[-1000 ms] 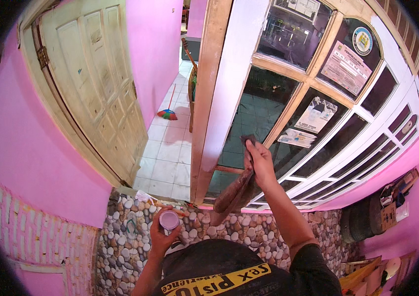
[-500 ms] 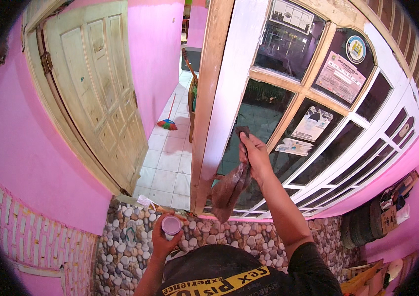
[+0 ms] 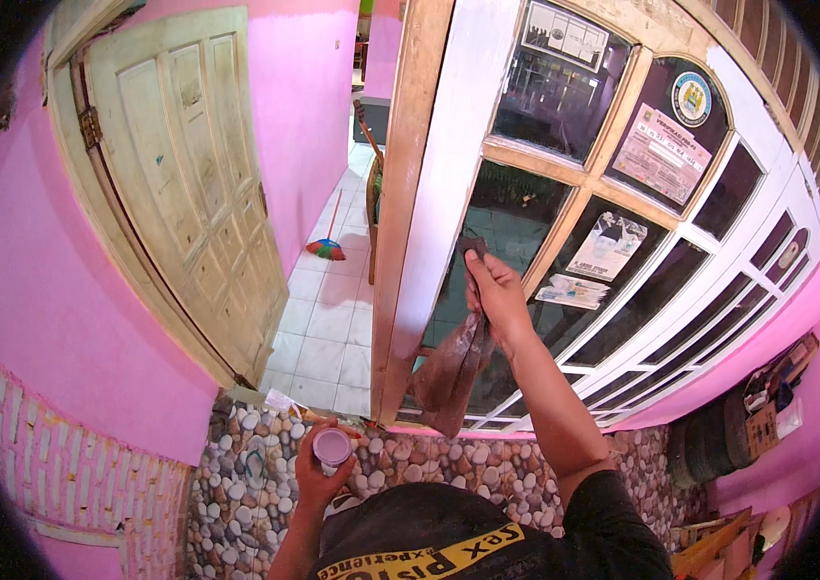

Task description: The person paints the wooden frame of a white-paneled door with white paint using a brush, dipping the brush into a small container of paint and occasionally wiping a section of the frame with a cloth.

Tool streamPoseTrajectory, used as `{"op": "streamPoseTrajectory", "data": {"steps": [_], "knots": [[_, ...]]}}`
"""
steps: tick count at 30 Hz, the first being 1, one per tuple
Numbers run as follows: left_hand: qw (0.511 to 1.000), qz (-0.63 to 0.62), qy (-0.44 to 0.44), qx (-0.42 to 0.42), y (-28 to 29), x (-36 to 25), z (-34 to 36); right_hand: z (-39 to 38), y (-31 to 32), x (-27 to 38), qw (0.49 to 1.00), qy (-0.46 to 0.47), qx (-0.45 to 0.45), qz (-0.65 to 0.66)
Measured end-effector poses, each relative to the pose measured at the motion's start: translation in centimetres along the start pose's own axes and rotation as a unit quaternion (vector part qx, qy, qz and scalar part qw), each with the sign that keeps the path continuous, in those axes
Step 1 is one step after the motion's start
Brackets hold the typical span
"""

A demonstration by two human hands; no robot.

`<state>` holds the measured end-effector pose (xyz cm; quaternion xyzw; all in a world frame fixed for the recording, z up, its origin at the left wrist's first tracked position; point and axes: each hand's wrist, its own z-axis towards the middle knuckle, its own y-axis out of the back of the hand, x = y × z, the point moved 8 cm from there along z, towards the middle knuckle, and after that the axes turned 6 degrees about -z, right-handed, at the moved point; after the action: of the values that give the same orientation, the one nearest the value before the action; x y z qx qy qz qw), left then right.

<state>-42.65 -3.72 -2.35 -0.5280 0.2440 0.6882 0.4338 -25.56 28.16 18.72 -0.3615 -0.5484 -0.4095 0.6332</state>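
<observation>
My left hand [image 3: 310, 476] is wrapped round a small cup [image 3: 332, 447] with pale lilac contents, held low over the pebble-patterned floor. In my right hand [image 3: 501, 302], a thin dark brown sheet [image 3: 450, 375], perhaps a plastic bag or cloth, is pinched and bunched at its top end. Its loose part hangs below the hand in front of the glass. Those fingertips are up by the lower left window pane [image 3: 516, 217], close to the white-painted post [image 3: 448, 164]. Whether they touch the glass or the wood cannot be made out.
Bare wooden bars [image 3: 537, 166] divide the panes, and papers [image 3: 609, 244] are stuck on the glass. Leftward, a worn door [image 3: 183, 184] stands open onto a tiled floor [image 3: 318, 329] with a broom [image 3: 327, 249]. Stacked tyres [image 3: 704, 447] stand at the right wall.
My right hand has moved up slightly along the pane, and the brown sheet's hanging part has shifted a little. My left hand with the cup has barely moved.
</observation>
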Motion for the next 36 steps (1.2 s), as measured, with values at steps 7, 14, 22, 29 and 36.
{"op": "streamPoseTrajectory", "data": {"steps": [7, 14, 22, 29, 36], "knots": [[1.000, -0.014, 0.017, -0.019, 0.4, -0.3, -0.1, 0.5, 0.0, 2.2, 0.999, 0.032, -0.011, 0.025], [1.000, 0.016, -0.021, -0.003, -0.1, -1.4, -0.1, 0.3, 0.9, -1.2, 1.000, 0.003, -0.027, -0.014], [0.999, 0.023, -0.035, -0.003, -0.2, -1.7, 0.0, 0.0, 1.3, -2.4, 0.999, 0.010, -0.020, -0.042], [1.000, 0.008, -0.019, 0.000, 0.0, -1.8, 0.0, -1.2, 2.3, 4.5, 0.998, 0.043, -0.050, -0.024], [1.000, 0.001, -0.019, 0.004, -0.5, -1.9, 0.5, 1.0, 1.4, 17.3, 0.992, 0.097, 0.009, 0.081]]}}
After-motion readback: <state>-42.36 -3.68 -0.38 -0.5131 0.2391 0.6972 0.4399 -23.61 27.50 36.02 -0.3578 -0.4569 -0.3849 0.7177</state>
